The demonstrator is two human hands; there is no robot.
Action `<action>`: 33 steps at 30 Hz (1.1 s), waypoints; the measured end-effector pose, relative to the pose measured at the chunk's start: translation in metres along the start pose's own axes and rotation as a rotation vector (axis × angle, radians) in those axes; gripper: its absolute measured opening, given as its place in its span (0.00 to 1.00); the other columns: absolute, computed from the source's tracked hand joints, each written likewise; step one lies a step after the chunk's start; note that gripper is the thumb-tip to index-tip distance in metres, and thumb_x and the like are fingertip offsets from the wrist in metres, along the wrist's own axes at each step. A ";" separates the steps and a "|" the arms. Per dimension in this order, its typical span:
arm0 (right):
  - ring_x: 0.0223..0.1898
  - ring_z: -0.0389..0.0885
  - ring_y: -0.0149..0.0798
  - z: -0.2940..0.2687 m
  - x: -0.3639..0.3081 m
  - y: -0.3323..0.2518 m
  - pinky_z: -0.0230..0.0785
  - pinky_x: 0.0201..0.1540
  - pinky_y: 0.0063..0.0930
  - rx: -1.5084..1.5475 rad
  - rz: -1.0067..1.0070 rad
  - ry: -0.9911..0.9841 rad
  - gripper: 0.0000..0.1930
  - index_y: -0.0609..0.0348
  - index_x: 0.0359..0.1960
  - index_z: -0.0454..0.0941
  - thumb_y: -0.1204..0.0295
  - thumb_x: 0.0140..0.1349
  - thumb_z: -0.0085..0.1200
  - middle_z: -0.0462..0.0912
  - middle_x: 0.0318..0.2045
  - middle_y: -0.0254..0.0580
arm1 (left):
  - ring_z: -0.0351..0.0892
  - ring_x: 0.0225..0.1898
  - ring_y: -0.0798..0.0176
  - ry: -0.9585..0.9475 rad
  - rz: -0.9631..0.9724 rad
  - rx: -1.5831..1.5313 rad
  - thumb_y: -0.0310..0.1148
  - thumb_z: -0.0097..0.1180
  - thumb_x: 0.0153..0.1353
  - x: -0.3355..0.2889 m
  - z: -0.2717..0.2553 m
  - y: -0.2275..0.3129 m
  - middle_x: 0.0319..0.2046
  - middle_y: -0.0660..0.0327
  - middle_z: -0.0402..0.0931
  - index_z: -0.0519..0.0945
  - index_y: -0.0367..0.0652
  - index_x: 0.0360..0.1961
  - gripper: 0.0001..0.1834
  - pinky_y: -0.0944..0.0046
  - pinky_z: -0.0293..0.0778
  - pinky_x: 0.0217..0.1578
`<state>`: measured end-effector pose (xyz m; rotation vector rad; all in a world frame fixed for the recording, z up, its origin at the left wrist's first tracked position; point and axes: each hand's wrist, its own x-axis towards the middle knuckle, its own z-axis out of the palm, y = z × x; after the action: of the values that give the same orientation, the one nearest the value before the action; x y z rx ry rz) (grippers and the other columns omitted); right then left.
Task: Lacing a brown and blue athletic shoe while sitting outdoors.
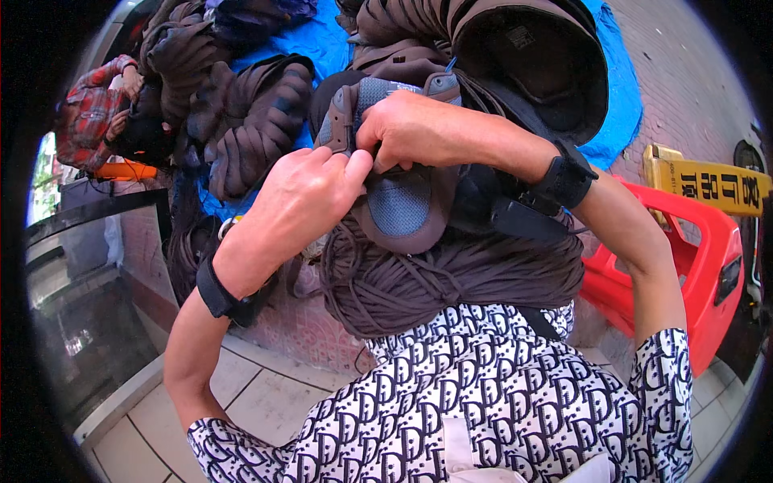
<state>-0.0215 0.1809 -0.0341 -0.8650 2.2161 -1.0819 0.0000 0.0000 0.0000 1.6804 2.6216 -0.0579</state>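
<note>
A brown shoe upper [400,208] with blue-grey mesh panels lies in front of me, its rounded toe toward my body. Both hands meet over its middle. My left hand [310,193] is closed in a pinch at the shoe's left side, thumb and fingertips pressed together. From the right, my right hand [400,129] reaches across the shoe, its fingers curled shut close to the left fingertips. Whatever is between the fingers is hidden. Under the toe, a thick bundle of brown laces [451,282] rests across my lap.
Stacked brown shoe uppers [262,121] lie on a blue sheet [620,113] ahead. A large brown round-rimmed piece [527,72] stands at the far right. Beside me are a red plastic stool [700,266], a yellow sign [708,181] and a glass-sided cabinet [97,298]. Another person [93,117] works far left.
</note>
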 end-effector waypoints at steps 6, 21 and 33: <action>0.26 0.78 0.51 0.015 0.007 0.019 0.69 0.28 0.36 -0.262 -0.184 0.123 0.09 0.61 0.25 0.78 0.69 0.44 0.51 0.77 0.21 0.54 | 0.72 0.22 0.59 -0.051 0.065 0.100 0.32 0.58 0.44 0.005 0.005 0.002 0.17 0.60 0.66 0.67 0.40 0.28 0.13 0.62 0.68 0.23; 0.12 0.64 0.24 -0.016 -0.008 0.007 0.53 0.13 0.18 0.249 0.079 -0.136 0.07 0.62 0.21 0.77 0.72 0.39 0.54 0.70 0.12 0.32 | 0.68 0.18 0.66 0.195 0.006 0.022 0.35 0.59 0.42 0.007 0.009 0.016 0.13 0.65 0.62 0.67 0.43 0.24 0.13 0.67 0.65 0.19; 0.12 0.66 0.26 -0.019 -0.011 0.011 0.56 0.14 0.21 0.344 0.066 -0.154 0.11 0.63 0.26 0.79 0.69 0.39 0.55 0.71 0.11 0.34 | 0.67 0.17 0.61 0.304 -0.039 -0.102 0.28 0.61 0.40 0.009 0.014 0.019 0.15 0.61 0.62 0.70 0.39 0.25 0.12 0.65 0.65 0.19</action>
<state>-0.0302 0.2035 -0.0310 -0.6950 1.8471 -1.2710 0.0130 0.0157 -0.0150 1.7257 2.8095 0.3527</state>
